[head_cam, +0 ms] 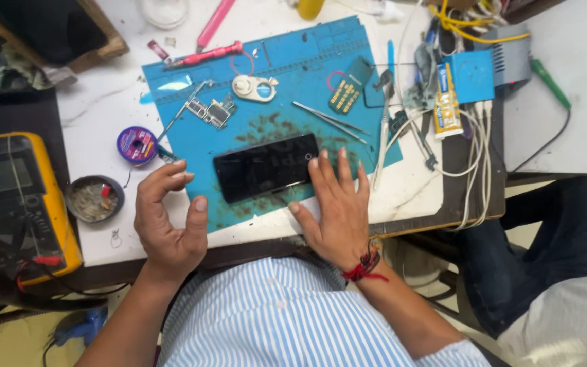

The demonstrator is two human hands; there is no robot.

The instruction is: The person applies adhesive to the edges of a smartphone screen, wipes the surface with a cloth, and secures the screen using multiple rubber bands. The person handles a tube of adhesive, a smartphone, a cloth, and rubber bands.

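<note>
1. The flat black rectangular glass-fronted phone (266, 166) lies face up on the blue silicone work mat (348, 41), near the mat's front edge, tilted slightly against that edge; it is between the two hands.
2. The right hand (334, 207) rests flat on the mat, fingers extended and slightly spread; the fingertips (314, 165) touch the phone's right end; nothing is gripped.
3. The left hand (168, 217) hovers just left of the phone, apart from it; thumb and fingers are curled into an open C, holding nothing visible.
4. Handling judgement: the phone appears light, stiff and thin; the glass face is probably slippery and fragile; it likely sits too flat to pinch from above.
5. Recommended hold: take the two long edges between thumb and fingers, or steady one short end while lifting the other; avoid pressure on the centre of the glass.
6. Nearby items: a green circuit board (210, 111) and thin metal tweezers (327, 121) lie behind the phone on the mat; a purple spool of solder wick (136, 145) sits just off the mat's left edge; a yellow multimeter (15, 204) stands well to the left.
</note>
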